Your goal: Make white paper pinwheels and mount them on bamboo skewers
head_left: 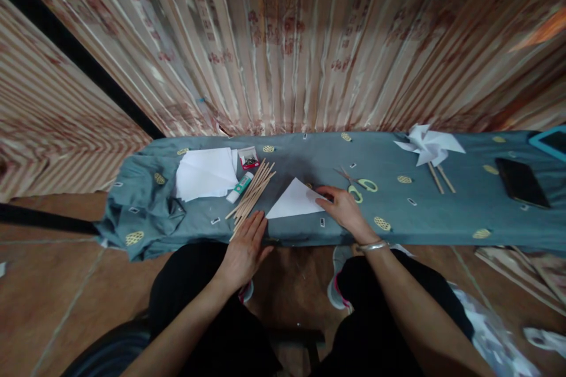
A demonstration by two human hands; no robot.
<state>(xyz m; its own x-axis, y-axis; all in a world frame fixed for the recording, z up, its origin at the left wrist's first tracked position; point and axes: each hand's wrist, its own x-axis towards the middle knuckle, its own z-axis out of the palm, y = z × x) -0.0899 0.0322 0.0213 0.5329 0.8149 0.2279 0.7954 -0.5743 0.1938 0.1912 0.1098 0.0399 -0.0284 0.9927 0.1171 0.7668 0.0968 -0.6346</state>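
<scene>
The right hand [347,209] is pressing its open fingers flat on the right corner of a folded white paper triangle [294,200] near the bench's [442,218] front edge, apparently pinning it so the crease holds. The left hand [245,244] is lying flat and open, gripping nothing, at the front edge beside wooden sticks [252,191] (bundled within easy reach). A glue stick [239,186], scissors [360,184] and paper sheets [206,172] are lying behind; no writing is readable.

Head camera looks steeply down, from close above, at the table [309,156].
</scene>
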